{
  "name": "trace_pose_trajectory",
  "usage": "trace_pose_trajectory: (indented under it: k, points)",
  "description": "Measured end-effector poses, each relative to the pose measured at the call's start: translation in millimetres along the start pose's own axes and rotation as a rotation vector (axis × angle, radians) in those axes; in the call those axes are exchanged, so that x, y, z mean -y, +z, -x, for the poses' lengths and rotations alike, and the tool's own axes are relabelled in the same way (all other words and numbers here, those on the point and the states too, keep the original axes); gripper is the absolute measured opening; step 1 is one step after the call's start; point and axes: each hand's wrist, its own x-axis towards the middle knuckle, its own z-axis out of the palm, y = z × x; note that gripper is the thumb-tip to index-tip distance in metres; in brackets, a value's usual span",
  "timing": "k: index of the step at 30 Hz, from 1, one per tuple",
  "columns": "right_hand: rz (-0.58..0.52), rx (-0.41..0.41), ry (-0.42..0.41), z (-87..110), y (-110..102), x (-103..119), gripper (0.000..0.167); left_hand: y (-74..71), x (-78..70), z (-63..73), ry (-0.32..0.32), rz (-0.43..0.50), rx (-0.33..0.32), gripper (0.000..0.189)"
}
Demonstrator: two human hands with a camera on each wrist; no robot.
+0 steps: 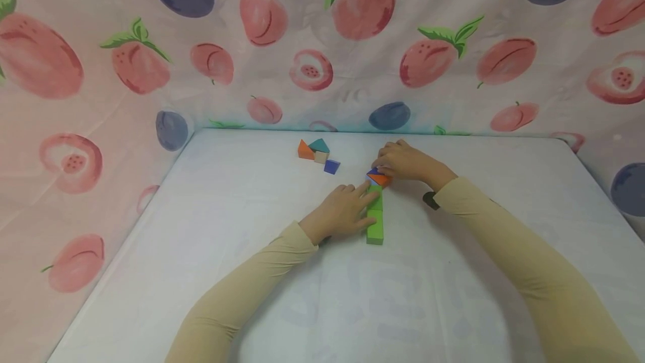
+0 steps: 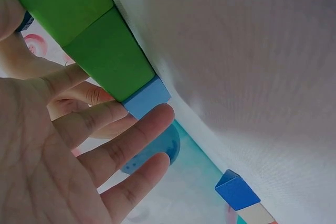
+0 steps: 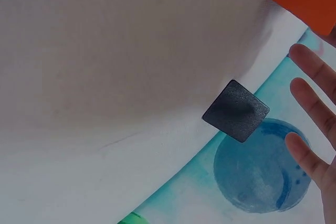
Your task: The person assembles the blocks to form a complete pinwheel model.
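Green and flat-sided, two oblong blocks [image 1: 375, 232] lie end to end just right of the head view's centre, their long axis running nearly straight up the frame, away from the person. A light blue block [image 2: 149, 97] touches their far end, and there a dark blue wedge [image 1: 375, 172] and a bright orange wedge [image 1: 381, 180] sit close together. The right hand [image 1: 407, 160] is nearer these wedges, which lie at its lower left; its fingertips meet them, three fingers apart, but I cannot tell whether the thumb pinches. From the left, the left hand [image 1: 342, 212] lies with fingers spread over the green pair. On the white-covered table [image 1: 353, 307], upper middle of the frame, small loose coloured blocks [image 1: 321, 157] cluster
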Motion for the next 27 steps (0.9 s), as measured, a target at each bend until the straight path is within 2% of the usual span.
trace_pose_trajectory:
  k: [7,16,22,27]
  points:
    - [-0.039,0.01,0.025,0.0,-2.0,-6.0,0.023,1.5,0.7,-0.3,0.007,-0.016,-0.017,0.06]
    - [-0.055,-0.112,0.074,12.0,-8.3,-33.1,0.029,2.8,1.1,-1.1,0.002,-0.01,-0.007,0.061]
    - [-0.047,-0.104,0.114,15.1,-9.7,-46.7,0.031,3.1,1.0,-0.3,-0.003,0.01,0.006,0.061]
    - [0.012,-0.09,0.119,10.6,-6.6,-50.1,0.036,2.5,0.4,0.1,-0.008,0.027,0.015,0.061]
